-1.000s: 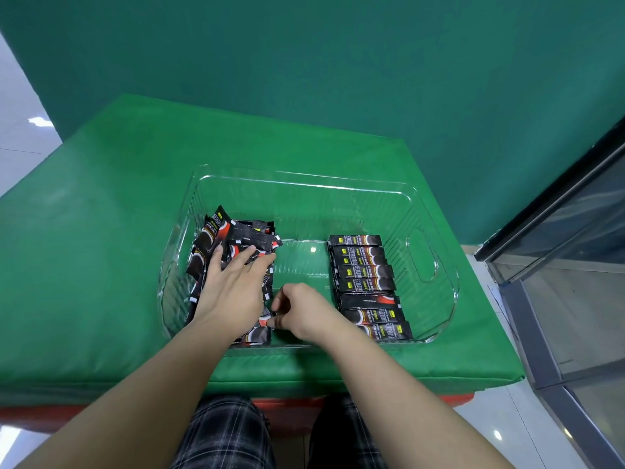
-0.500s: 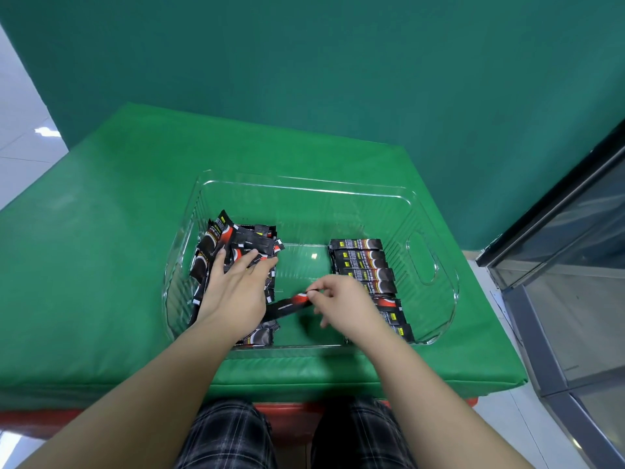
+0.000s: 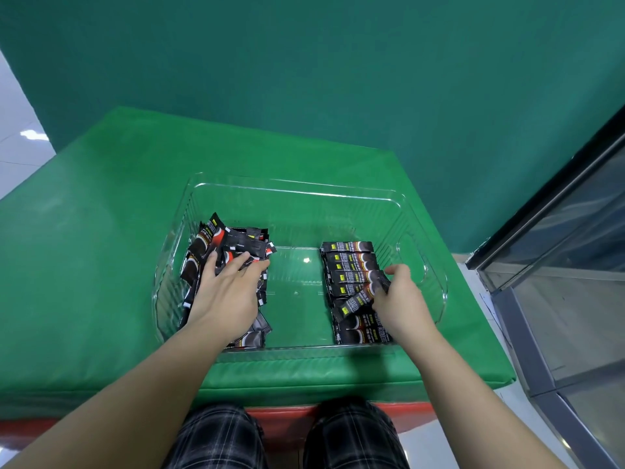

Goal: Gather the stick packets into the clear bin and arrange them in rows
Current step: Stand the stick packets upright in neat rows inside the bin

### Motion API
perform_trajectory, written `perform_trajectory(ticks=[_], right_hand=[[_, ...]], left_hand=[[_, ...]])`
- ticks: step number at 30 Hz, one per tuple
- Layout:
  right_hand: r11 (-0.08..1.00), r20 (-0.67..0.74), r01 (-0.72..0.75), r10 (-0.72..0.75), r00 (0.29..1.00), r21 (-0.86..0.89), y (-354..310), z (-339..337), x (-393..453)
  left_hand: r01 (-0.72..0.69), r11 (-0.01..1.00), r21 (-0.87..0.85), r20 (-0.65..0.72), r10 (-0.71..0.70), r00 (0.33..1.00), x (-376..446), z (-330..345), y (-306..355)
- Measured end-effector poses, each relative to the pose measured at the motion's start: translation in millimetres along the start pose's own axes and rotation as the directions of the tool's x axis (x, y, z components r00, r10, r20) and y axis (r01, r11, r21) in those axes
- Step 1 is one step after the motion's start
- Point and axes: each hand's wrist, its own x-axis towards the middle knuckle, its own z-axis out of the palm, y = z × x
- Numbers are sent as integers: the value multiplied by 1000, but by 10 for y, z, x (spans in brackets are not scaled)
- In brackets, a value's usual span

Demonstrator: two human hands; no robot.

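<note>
Packets first: the right hand (image 3: pixel 400 301) pinches one black foil stick packet (image 3: pixel 363 297) by its end over the neat row (image 3: pixel 350 265) at 3 o'clock in the clear plastic bin (image 3: pixel 297 187). Light, slippery stuff (probably bendy), so end pinches suit it. The left hand (image 3: pixel 225 292) lies flat on the loose pile (image 3: pixel 220 247) at 9 o'clock.

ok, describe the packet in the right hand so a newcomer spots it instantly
Start at the clear bin on the green table. Its right side holds a neat row of packets lying crosswise. The held packet is the only one lying diagonally across that row, its far end in the right hand grip.
</note>
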Motion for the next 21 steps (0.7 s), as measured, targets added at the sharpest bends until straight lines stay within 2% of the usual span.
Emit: perform_trajectory(ticks=[4, 6, 8, 10, 13, 21], right_hand=[[962, -50, 12, -26, 998, -272, -98, 92, -100], [924, -27, 24, -37, 999, -381, -130, 134, -146], [887, 18, 103, -107, 994, -451, -149, 168, -172], [853, 85, 187, -167, 982, -488, -149, 205, -170], [841, 153, 181, -119, 981, -510, -180, 264, -146], [834, 121, 86, -24, 992, -545, -276, 359, -108]], left_hand=[[-3, 1000, -6, -1, 3, 1000, -8, -8, 1], [-3, 1000, -11, -5, 3, 1000, -9, -5, -1], [-7, 1000, -18, -8, 6, 1000, -5, 2, -2], [-8, 1000, -21, -10, 8, 1000, 1, 7, -4], [-7, 1000, -15, -11, 7, 1000, 3, 16, -10], [-7, 1000, -29, -10, 7, 1000, 8, 38, -22]])
